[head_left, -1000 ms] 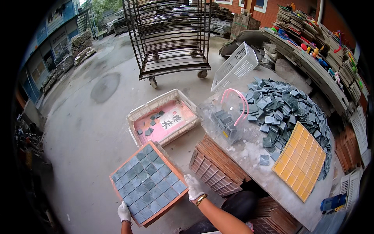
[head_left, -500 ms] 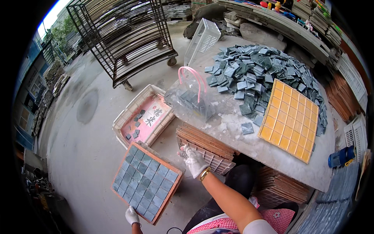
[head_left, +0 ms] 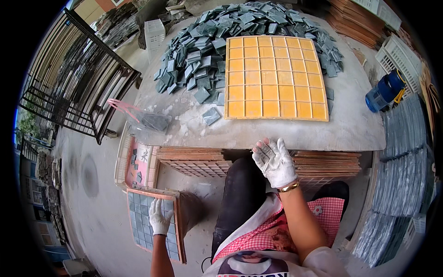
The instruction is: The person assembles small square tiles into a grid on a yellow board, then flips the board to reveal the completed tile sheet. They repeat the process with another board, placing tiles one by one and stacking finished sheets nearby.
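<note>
My left hand, in a white glove, rests with fingers spread on the grey-green stone tiles set in rows in an orange-brown square tray at the lower left. My right hand, gloved too, is raised at the table's front edge with its fingers extended and nothing in it. Just beyond it on the table lies a yellow grid tray with pale ridges, no tiles in its squares. A big heap of loose stone tiles spreads behind and left of that tray. One single tile lies near its left corner.
Stacks of brown grid trays stand under the table. A clear bag with pink handles sits at the table's left corner, above a white crate. A wheeled rack stands left; a blue jug and tile stacks are right.
The view has swung right toward the table. My left hand has gone from the tiled tray's near edge onto its tiles. My right hand has moved from the tray stack to the table's front edge.
</note>
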{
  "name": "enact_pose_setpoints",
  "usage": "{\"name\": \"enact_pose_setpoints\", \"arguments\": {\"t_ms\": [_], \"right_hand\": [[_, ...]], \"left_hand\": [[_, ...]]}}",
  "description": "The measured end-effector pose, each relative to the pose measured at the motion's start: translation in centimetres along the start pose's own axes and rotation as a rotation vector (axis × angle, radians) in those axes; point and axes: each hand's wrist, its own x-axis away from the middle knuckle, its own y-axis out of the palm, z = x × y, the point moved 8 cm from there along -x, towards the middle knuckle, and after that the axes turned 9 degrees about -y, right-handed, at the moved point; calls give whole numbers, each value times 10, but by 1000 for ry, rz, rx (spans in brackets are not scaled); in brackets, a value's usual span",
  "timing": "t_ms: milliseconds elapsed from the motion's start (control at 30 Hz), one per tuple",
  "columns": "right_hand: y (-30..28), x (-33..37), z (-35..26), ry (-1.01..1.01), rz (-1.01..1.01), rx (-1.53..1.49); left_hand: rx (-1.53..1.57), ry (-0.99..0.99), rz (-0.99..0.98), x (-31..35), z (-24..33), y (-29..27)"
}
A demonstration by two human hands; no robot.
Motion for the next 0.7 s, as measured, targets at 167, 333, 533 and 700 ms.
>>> {"name": "enact_pose_setpoints", "arguments": {"t_ms": [167, 333, 533, 700], "right_hand": [[-3, -14, -54, -181, 89, 17], [-10, -46, -100, -356, 206, 10], [30, -57, -124, -269, 113, 255], [71, -34, -134, -315, -114, 542]], "left_hand": [[-206, 47, -292, -35, 49, 41], [256, 126, -221, -10, 127, 26], [522, 133, -274, 25, 172, 35], [1217, -46, -377, -5, 202, 24]]}}
